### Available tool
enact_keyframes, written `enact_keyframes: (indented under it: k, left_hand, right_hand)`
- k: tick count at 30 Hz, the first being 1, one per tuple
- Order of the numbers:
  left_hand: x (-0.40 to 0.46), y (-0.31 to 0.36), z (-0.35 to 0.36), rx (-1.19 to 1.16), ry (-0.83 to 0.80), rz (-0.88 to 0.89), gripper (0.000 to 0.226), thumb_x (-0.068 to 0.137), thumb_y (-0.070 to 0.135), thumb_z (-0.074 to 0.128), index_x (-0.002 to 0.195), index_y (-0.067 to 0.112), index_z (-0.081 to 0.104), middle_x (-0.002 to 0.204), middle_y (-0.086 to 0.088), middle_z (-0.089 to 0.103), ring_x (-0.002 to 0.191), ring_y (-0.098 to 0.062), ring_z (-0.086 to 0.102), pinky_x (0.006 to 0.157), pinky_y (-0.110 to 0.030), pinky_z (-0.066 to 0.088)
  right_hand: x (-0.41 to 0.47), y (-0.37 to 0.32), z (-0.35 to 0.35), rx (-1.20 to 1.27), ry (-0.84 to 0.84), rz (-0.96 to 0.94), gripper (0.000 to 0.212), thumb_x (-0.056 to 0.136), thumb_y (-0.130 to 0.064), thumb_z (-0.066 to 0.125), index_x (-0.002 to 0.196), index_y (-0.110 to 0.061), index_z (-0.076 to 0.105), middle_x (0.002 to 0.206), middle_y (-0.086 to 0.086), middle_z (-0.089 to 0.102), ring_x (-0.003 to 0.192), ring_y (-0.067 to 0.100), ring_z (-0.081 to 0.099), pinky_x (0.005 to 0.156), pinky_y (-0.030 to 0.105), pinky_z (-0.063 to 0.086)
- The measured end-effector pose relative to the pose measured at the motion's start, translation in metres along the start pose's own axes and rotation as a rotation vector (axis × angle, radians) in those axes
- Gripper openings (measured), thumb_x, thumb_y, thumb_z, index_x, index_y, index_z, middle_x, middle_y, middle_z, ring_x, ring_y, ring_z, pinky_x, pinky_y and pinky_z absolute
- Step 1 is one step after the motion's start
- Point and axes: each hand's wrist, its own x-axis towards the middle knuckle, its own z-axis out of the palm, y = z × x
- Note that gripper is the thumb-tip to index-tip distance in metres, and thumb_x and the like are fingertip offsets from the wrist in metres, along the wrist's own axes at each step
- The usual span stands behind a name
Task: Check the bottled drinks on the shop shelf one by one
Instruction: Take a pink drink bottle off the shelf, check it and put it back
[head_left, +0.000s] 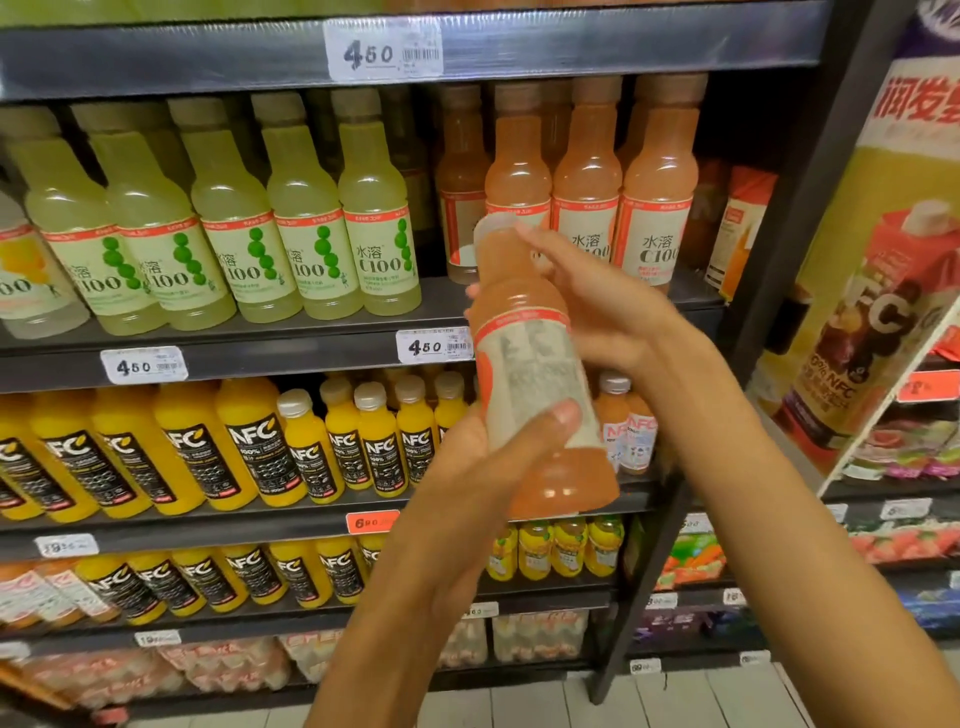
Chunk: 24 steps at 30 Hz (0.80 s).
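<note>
Gripping pink bottle (535, 364): left hand (483, 457) low, right hand (597, 306) high; label print blurred.

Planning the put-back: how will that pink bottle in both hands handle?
The pink bottle looks full, so probably heavy for its size. Its tall, narrow shape may tip if nudged. The smooth label could be slippery; left hand and right hand both grip it.

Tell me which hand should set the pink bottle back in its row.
Right, probably. The right hand grips the pink bottle near its neck, close to the pink row. The left hand only holds the lower body, nearer the shelf below.
</note>
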Motion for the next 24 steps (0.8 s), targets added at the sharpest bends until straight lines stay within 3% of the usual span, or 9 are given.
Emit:
enact_keyframes:
  k: [2,5,8,10,13,15,18,19,24]
  left_hand:
    - [0.007,-0.003,0.000,-0.062,0.005,0.013,0.052,0.079,0.031,0.066,0.128,0.021,0.051,0.111,0.001,0.070,0.092,-0.010,0.070,0.072,-0.020,0.056]
    - [0.010,-0.005,-0.007,-0.065,0.007,0.069,0.052,0.077,0.048,0.059,0.126,0.030,0.052,0.111,0.008,0.071,0.100,-0.007,0.068,0.077,-0.022,0.056]
    - [0.011,-0.010,-0.017,-0.179,-0.032,0.056,0.049,0.082,0.062,0.059,0.121,0.032,0.061,0.115,0.005,0.070,0.106,-0.013,0.066,0.089,-0.034,0.054]
    - [0.015,-0.014,-0.019,-0.369,-0.130,-0.026,0.055,0.071,0.057,0.072,0.116,0.027,0.068,0.115,-0.004,0.070,0.106,-0.021,0.067,0.095,-0.044,0.052]
    - [0.020,-0.016,-0.020,-0.536,-0.233,-0.059,0.092,0.056,0.053,0.085,0.130,0.006,0.055,0.113,-0.021,0.066,0.096,-0.035,0.066,0.097,-0.057,0.046]
    - [0.020,-0.015,-0.025,-0.446,-0.173,-0.028,0.094,0.054,0.057,0.084,0.129,0.009,0.054,0.112,-0.021,0.067,0.094,-0.034,0.068,0.088,-0.052,0.053]
    - [0.020,-0.011,-0.032,-0.229,-0.029,0.087,0.051,0.073,0.047,0.071,0.115,0.020,0.063,0.103,-0.006,0.074,0.090,-0.019,0.071,0.071,-0.029,0.058]
    - [0.020,-0.010,-0.032,-0.174,0.018,0.121,0.046,0.075,0.043,0.068,0.115,0.021,0.063,0.102,-0.003,0.074,0.090,-0.016,0.071,0.069,-0.024,0.056]
    - [0.024,-0.012,-0.030,-0.082,0.057,0.205,0.045,0.074,0.030,0.077,0.115,0.028,0.058,0.103,0.005,0.074,0.090,-0.008,0.070,0.067,-0.014,0.052]
  right_hand:
    - [0.000,-0.004,0.005,-0.049,0.026,-0.089,0.039,0.088,-0.039,0.063,0.112,-0.009,0.059,0.084,0.008,0.072,0.082,0.024,0.071,0.067,0.033,0.059]
    - [0.000,-0.003,0.010,-0.007,0.069,-0.192,0.027,0.091,-0.037,0.061,0.100,-0.011,0.060,0.072,0.002,0.069,0.069,0.019,0.070,0.061,0.030,0.056]
    - [-0.002,-0.006,0.012,0.216,-0.059,-0.203,0.028,0.096,-0.038,0.052,0.103,-0.011,0.055,0.074,0.003,0.063,0.067,0.017,0.065,0.072,0.031,0.054]
    - [-0.002,-0.005,0.015,0.336,-0.172,-0.217,0.031,0.096,-0.040,0.047,0.105,-0.011,0.052,0.076,0.003,0.061,0.067,0.015,0.063,0.076,0.031,0.053]
    - [-0.001,0.001,0.020,0.359,-0.251,-0.254,0.035,0.094,-0.043,0.043,0.105,-0.011,0.050,0.082,0.004,0.067,0.069,0.015,0.066,0.082,0.032,0.052]
    - [0.000,0.002,0.020,0.276,-0.215,-0.286,0.039,0.098,-0.044,0.035,0.110,-0.010,0.049,0.091,0.009,0.072,0.078,0.019,0.071,0.087,0.035,0.053]
    - [-0.002,0.000,0.016,0.037,-0.049,-0.368,0.043,0.101,-0.040,0.033,0.116,-0.006,0.055,0.097,0.012,0.072,0.091,0.022,0.070,0.079,0.034,0.056]
    - [-0.002,-0.001,0.017,-0.010,-0.018,-0.371,0.043,0.102,-0.039,0.034,0.115,-0.005,0.057,0.096,0.012,0.072,0.092,0.024,0.070,0.077,0.034,0.056]
    - [0.000,0.000,0.032,-0.064,0.079,-0.395,0.025,0.097,-0.034,0.049,0.092,-0.012,0.059,0.073,0.006,0.064,0.068,0.019,0.067,0.063,0.029,0.055]
